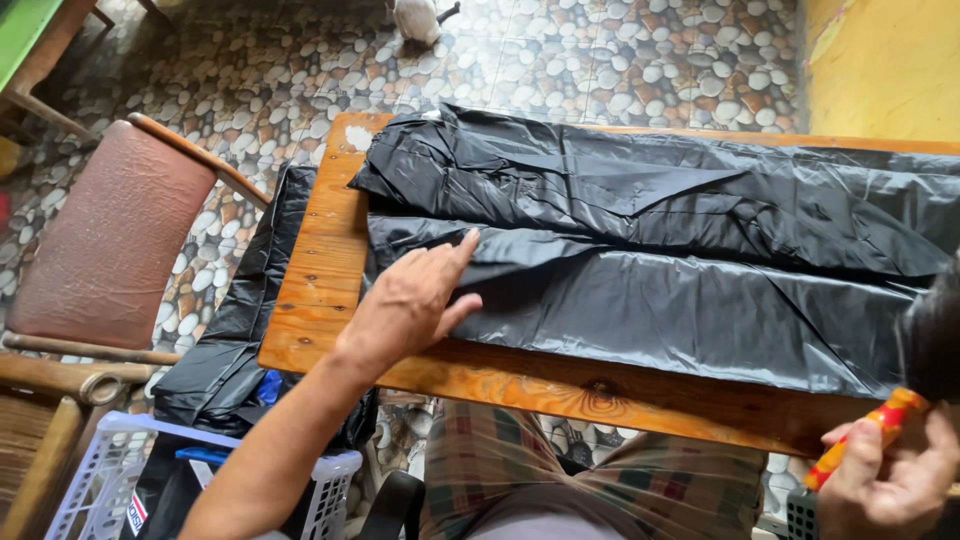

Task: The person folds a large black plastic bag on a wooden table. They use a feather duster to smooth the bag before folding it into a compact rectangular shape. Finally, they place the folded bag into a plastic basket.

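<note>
Black plastic bags — large, glossy, folded flat into long bands; they lie across the wooden table, covering it from near the left edge to the right edge, with a bare strip along the near edge.

Further black plastic — a crumpled heap hanging off the table's left edge, down into a white lattice basket.

Label — small, white with red and dark marks, on a dark item inside the basket, near its front wall.
</note>
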